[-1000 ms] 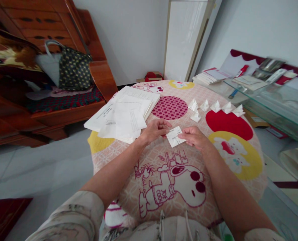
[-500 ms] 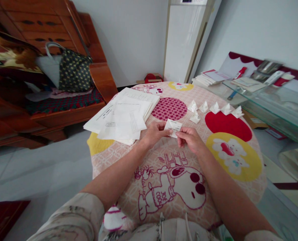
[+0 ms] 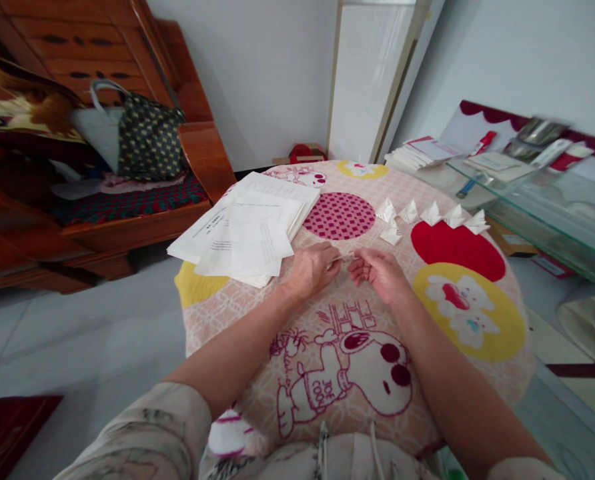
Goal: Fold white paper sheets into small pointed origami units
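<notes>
Between my hands, above the middle of the table, is a small folded piece of paper (image 3: 347, 257), seen nearly edge-on. My left hand (image 3: 315, 268) is closed in a pinch on its left end. The thumb and forefinger of my right hand (image 3: 379, 269) grip the right end, with the other fingers curled below. Much of the paper is hidden by the fingers. Just beyond my right hand, several small folded paper pieces (image 3: 432, 213) with pointed tops stand in a row, and a single one (image 3: 391, 232) sits nearer to me.
A stack of printed sheets (image 3: 247, 230) lies to the left on the round table's patterned cloth (image 3: 297, 360). At the right is a glass shelf (image 3: 532, 207) with a metal container and other items. A wooden bench (image 3: 142, 233) with a dotted bag (image 3: 150, 137) stands at the left.
The folded paper has turned from showing its printed face to nearly edge-on. My left hand has rolled over, knuckles up, and my right fingers have shifted round the paper's end.
</notes>
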Available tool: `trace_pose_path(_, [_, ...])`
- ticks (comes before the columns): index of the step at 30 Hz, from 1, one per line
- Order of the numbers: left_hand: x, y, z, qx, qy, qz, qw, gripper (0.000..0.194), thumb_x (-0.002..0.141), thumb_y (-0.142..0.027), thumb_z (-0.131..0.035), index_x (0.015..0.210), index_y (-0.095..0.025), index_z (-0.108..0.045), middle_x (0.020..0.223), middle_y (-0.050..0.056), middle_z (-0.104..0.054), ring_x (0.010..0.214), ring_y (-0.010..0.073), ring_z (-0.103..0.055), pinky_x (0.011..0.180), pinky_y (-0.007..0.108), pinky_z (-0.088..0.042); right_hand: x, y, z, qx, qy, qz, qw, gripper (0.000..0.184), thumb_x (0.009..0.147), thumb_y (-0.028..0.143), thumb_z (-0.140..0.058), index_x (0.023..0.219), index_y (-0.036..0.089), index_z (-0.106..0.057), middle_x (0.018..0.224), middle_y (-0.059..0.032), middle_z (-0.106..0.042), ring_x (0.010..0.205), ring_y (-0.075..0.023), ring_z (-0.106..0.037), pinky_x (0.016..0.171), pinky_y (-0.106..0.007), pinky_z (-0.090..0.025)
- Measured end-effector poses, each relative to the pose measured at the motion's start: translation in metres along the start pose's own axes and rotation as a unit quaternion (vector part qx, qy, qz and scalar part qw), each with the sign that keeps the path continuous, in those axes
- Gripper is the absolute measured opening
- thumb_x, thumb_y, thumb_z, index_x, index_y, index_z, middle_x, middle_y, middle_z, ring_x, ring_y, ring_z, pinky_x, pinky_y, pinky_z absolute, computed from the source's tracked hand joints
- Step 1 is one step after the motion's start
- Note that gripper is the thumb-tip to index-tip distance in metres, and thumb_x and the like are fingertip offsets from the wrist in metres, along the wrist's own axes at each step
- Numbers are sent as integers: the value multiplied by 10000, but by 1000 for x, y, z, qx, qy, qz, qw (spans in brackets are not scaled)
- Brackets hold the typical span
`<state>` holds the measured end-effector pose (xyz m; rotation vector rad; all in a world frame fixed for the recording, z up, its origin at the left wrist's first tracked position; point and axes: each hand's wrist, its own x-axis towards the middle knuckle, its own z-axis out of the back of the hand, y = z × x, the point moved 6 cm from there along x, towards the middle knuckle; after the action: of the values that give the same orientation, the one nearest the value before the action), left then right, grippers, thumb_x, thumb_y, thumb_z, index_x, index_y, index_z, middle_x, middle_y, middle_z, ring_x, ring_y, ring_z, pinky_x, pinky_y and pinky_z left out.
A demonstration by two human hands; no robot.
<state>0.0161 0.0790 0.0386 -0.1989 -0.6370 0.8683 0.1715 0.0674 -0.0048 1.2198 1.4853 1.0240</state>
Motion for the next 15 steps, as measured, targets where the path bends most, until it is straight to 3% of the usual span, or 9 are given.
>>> trace_pose_path(3, [-4,-15,-9,62,48,-90,993,161,895,-174,-520,814,-152,-658,808,65,-631,769,167,-556,661,274,-395,0,-1,3,-22,-11,-13,1000,387,717,513,-762,850,155,-703,652,-47,-688,540,-154,-640,430,-233,-457])
trace_pose_path(8, [-11,-37,-13,83,64,-183,978,149,941,-173,-514,881,-151,-648,841,67,-636,840,193,-594,743,299,-457,-2,3,8,-65,-12,-41,997,303,596,283,-789,869,178,-707,592,15,-622,469,-129,-539,398,-247,-422])
trace_pose_path(12, [-14,-44,-21,80,79,-222,969,172,975,-189,-490,926,-145,-650,860,74,-644,886,206,-611,790,316,-483,3,9,10,-121,12,-3,993,338,588,251,-767,910,171,-708,546,54,-550,471,-104,-474,437,-234,-375])
trace_pose_path(15, [-15,-41,-31,70,102,-214,969,188,979,-181,-484,937,-141,-664,885,80,-665,906,203,-626,819,317,-493,13,6,8,-183,38,18,982,325,588,258,-761,896,163,-720,597,32,-600,528,-117,-513,487,-236,-367])
